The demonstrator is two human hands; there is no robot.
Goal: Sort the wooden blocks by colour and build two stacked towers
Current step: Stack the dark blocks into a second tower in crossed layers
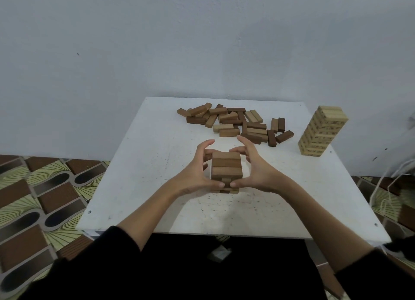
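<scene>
While your black sleeves (107,252) fill the bottom of the view, your two bare forearms reach out over a white table (139,187) whose top is scuffed and speckled. Your left hand (197,171) and right hand (256,169) cup a short brown tower (226,168) from either side, near the middle of the table. Both hands are curved round it: the thumbs press the near face low down, almost meeting, while the fingers wrap the far corners, with each index finger lifted clear above the top. Three brown blocks lie side by side on its top layer, smooth and rectangular, and the layer below runs crosswise. Your thumbs hide part of the lower layers, so you cannot count them; a paler block edge shows at the very base. Beyond the hands, toward the far edge, a loose pile of blocks (238,122) lies scattered, mixing dark brown, mid brown and a few pale pieces, some overlapping. To the far right a taller pale tower (321,131) stands apart from everything else, its layers neat; the dark marks on its sides are too small to read. Patterned floor tiles (33,198) show at left, thin white cords (381,187) hang at right, partly cut off, and a plain pale wall (202,41) stands behind.
</scene>
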